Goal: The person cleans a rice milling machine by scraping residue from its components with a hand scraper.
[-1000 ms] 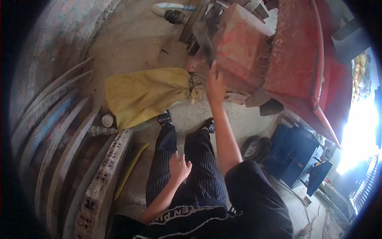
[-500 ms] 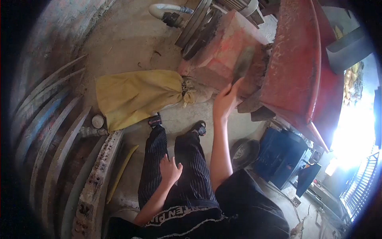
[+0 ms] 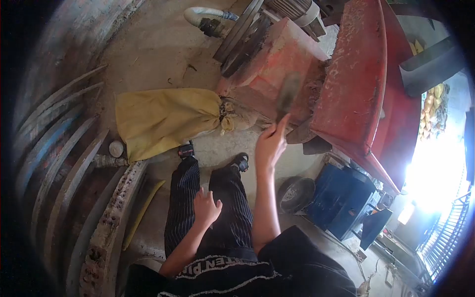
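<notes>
My right hand [image 3: 270,143] is closed round the end of a flat-bladed tool [image 3: 289,91], blurred by motion, in front of the red machine housing [image 3: 284,52]. Its exact kind does not show. Above my thigh, my left hand [image 3: 207,208] hangs with its fingers apart and nothing in it. A yellow cloth sack [image 3: 168,116] is fastened at its gathered end to the machine's outlet and lies along the floor. To the right of the housing rises a large red hopper [image 3: 349,74].
Curved metal bars [image 3: 67,198] stand at the left beside a yellow strip [image 3: 143,215]. A black round pan [image 3: 296,194] and a blue box-shaped unit [image 3: 341,198] are at right. A motor [image 3: 294,10] and a pale hose [image 3: 195,17] are at the top.
My right hand has lowered slightly with the flat-bladed tool, which now points more upright. My left hand stays over my thigh. The whole view has shifted a little.
</notes>
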Demonstrator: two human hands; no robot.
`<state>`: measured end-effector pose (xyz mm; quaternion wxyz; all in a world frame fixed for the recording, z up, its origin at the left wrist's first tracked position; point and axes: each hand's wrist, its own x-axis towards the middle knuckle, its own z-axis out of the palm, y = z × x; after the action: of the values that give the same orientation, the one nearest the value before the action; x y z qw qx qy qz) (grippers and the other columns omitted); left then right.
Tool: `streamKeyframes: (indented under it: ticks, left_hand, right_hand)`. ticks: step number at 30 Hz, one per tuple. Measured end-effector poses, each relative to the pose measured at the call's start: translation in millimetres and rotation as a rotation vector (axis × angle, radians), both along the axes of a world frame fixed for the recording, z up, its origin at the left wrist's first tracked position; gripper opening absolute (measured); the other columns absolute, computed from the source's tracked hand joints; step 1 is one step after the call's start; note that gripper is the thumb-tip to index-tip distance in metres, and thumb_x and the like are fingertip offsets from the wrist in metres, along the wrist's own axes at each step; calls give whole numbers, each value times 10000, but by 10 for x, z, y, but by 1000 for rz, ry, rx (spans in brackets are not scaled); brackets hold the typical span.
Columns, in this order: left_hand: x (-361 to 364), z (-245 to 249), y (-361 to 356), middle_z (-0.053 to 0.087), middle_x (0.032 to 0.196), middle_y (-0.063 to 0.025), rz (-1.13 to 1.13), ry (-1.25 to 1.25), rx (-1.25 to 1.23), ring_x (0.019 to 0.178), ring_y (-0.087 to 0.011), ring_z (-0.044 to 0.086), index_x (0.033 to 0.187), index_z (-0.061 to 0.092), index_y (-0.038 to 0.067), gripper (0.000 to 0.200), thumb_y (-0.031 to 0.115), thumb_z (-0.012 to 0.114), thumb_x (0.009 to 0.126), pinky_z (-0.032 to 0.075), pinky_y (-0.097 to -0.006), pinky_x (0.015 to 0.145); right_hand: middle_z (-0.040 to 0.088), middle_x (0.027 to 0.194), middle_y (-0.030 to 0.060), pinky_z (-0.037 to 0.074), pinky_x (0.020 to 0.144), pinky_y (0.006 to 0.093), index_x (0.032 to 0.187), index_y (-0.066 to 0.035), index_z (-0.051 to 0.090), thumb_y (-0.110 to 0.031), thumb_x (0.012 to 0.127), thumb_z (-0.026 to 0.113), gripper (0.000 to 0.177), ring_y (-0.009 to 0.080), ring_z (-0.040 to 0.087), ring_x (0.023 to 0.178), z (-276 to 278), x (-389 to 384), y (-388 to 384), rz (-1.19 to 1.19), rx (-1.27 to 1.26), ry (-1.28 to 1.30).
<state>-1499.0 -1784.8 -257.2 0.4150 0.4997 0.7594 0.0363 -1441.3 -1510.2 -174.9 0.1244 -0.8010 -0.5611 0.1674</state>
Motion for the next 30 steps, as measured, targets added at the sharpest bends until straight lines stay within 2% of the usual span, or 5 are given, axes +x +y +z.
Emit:
streamKeyframes:
  ticks: [6, 9, 20, 24, 30]
  left_hand:
    - [59, 8, -27, 450, 1267, -300, 4, -94, -21, 1115, -404, 487, 1104, 558, -17, 468, 295, 633, 763, 389, -470, 944]
    - [90, -28, -37, 450, 1269, -295, -30, -51, -17, 1136, -406, 472, 1135, 542, -12, 477, 290, 625, 775, 378, -473, 960]
    - [69, 25, 12, 459, 1256, -290, -18, -90, 18, 1159, -402, 452, 1137, 542, -15, 483, 294, 620, 775, 365, -470, 974]
    - [39, 21, -14, 458, 1254, -298, 13, -97, 28, 1144, -409, 463, 1128, 551, -18, 474, 288, 619, 773, 369, -465, 973]
    - [41, -23, -25, 448, 1265, -303, -16, -72, 20, 1135, -417, 468, 1125, 552, -24, 477, 285, 628, 769, 380, -473, 960]
  right_hand:
    - [609, 838, 323, 463, 649, 508, 1362, -11, 387, -198, 911, 449, 493, 472, 599, 781, -272, -60, 256, 106, 342, -73]
    - [609, 769, 315, 450, 642, 518, 1372, -28, 376, -182, 918, 440, 484, 474, 590, 715, 37, -124, -161, -27, -167, 67]
    - [563, 590, 234, 435, 549, 486, 1388, 5, 328, -133, 899, 461, 525, 421, 576, 571, -125, -42, -221, 140, 11, -22]
    - [581, 576, 191, 467, 528, 468, 1403, -16, 310, -139, 911, 449, 526, 380, 599, 548, -504, 236, 560, 236, 581, -291]
    - [585, 616, 227, 470, 540, 481, 1412, -22, 284, -155, 918, 436, 534, 382, 611, 575, -181, -53, -122, 193, 16, -180]
